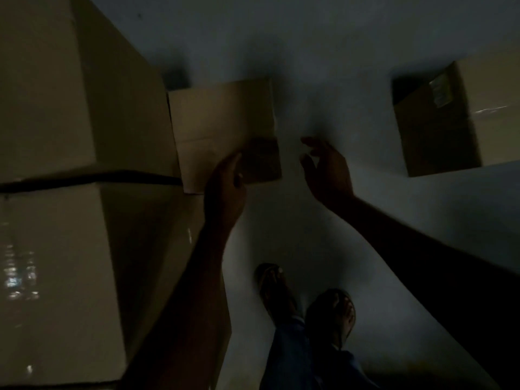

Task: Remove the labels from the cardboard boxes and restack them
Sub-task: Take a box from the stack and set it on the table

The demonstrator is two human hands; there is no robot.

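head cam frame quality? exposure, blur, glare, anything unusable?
Head view: badly underexposed, shadows crushed. The right hand is motion-blurred, and the left hand at the small box is too dark to read its grip. There are specular glints on the near left box and the far right box. The wide angle bends the box edges.

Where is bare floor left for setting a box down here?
Bare floor lies between the small box and the right box, under the right hand. Crowded at left: big boxes abut the small box.
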